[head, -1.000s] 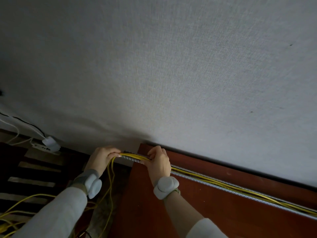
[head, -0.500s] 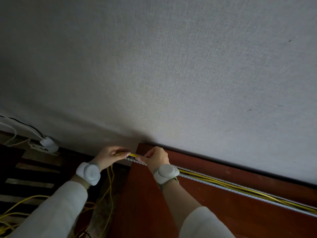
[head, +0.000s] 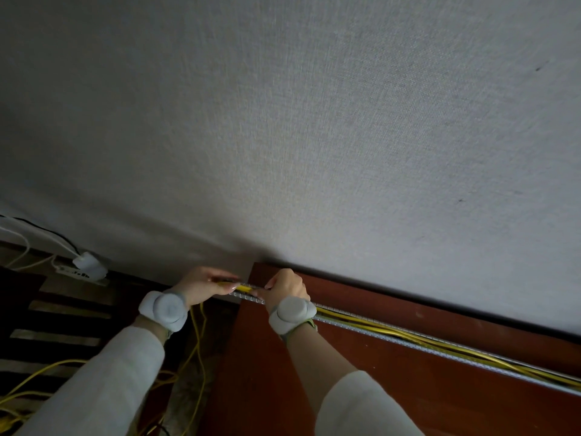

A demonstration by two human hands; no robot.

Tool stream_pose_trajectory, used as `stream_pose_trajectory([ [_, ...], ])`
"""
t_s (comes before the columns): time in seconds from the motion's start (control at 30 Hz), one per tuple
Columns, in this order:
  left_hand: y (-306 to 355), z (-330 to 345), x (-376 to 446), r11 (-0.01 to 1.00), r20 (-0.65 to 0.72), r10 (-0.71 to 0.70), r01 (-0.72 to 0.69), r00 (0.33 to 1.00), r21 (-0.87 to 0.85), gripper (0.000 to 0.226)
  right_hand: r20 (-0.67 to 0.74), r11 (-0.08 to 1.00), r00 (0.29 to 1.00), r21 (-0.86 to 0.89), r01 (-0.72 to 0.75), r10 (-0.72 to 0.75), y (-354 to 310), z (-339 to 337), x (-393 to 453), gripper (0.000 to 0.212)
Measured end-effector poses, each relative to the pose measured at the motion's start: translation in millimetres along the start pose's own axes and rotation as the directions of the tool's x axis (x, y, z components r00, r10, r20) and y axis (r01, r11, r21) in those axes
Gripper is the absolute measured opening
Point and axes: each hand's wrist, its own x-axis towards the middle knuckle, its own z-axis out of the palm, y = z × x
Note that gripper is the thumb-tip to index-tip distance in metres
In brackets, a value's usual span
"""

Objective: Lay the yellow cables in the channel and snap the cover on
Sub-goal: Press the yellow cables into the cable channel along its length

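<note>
A grey slotted channel (head: 408,339) runs along the back of a red-brown wooden table (head: 393,388), from its left end down to the right. Yellow cables (head: 418,338) lie inside it. At the channel's left end my left hand (head: 206,286) pinches the yellow cables where they leave the channel. My right hand (head: 287,287) presses its fingers down on the cables in the channel just to the right. Loose yellow cable (head: 196,344) hangs down off the table's left edge to the floor. No cover is in view.
A grey fabric wall (head: 314,121) rises right behind the table. At the left a white power strip (head: 81,272) with a white plug and white and black leads sits by the wall. More yellow cable coils on the dark striped floor (head: 41,372) at lower left.
Both hands have shifted slightly toward the wall at the channel's left end. My left hand turned, so its wrist band now faces the camera. The cable bundle there lies lower in the channel.
</note>
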Motion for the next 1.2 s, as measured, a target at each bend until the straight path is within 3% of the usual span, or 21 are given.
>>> stream_pose_trajectory([
  [0.2, 4, 9, 1, 0.997, -0.189, -0.021, 0.035, 0.982, 0.073, 0.024, -0.018, 0.999, 0.999, -0.015, 0.04, -0.04, 7, 2, 1, 0.033],
  [0.37, -13, 10, -11, 0.997, -0.204, 0.074, -0.073, 0.976, 0.012, 0.017, -0.076, 0.978, 0.976, -0.049, 0.201, -0.205, 34, -7, -3, 0.016],
  [0.47, -17, 16, -12, 0.997, -0.226, 0.08, -0.078, 0.971, 0.014, 0.014, -0.153, 0.956, 0.952, -0.169, 0.239, -0.265, 64, -20, -3, 0.027],
  [0.57, -6, 30, -12, 0.998, -0.241, 0.07, -0.068, 0.968, 0.015, 0.01, -0.172, 0.962, 0.955, -0.176, 0.21, -0.24, 97, -35, -7, 0.03],
  [0.8, -7, 49, -8, 0.972, -0.385, 0.159, -0.075, 0.909, 0.224, 0.009, -0.201, 0.941, 0.924, -0.164, 0.296, -0.326, 124, -49, -20, 0.031],
  [0.9, -10, 53, -16, 0.95, -0.459, 0.165, -0.016, 0.873, 0.313, 0.027, -0.233, 0.907, 0.885, -0.236, 0.35, -0.402, 142, -55, -29, 0.03],
  [1.0, 12, 81, -30, 0.883, -0.556, 0.331, -0.042, 0.762, 0.468, 0.049, -0.307, 0.904, 0.868, -0.306, 0.299, -0.391, 178, -78, -38, 0.034],
  [1.1, 54, 144, -55, 0.732, -0.463, 0.609, -0.233, 0.644, 0.64, 0.042, -0.363, 0.921, 0.871, -0.323, 0.218, -0.333, 218, -110, -52, 0.039],
  [1.2, 89, 208, -75, 0.705, -0.379, 0.647, -0.33, 0.662, 0.627, 0.043, -0.36, 0.921, 0.884, -0.35, 0.17, -0.3, 246, -131, -63, 0.041],
])
